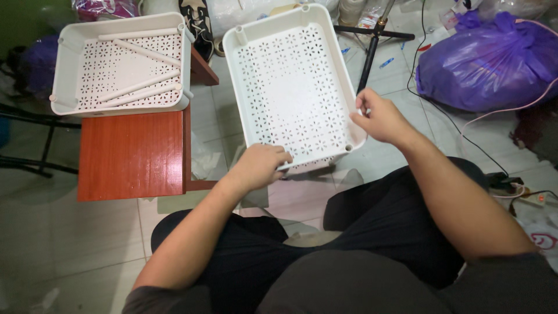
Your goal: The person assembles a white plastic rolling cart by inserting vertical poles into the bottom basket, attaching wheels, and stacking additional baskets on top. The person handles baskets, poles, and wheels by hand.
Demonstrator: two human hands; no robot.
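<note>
We see a white perforated tray (293, 87) held at centre frame, above the tiled floor (87, 244). Its long axis runs from the lower middle up to the top centre, leaning a bit left, i.e. away from the body. Our left hand (261, 166) has its grip curled shut over the tray's near short edge, lower-centre. Our right hand (381, 119) pinches the right long rim nr the near corner, fingers closed on it. Both hands sit at the tray's near end; the far end is unsupported. Upper left of frame: a second white tray (70, 70) w/ four white rods (139, 87) lying inside, resting on a red-brown surface (131, 154). Purple bag (488, 64) upper right.
</note>
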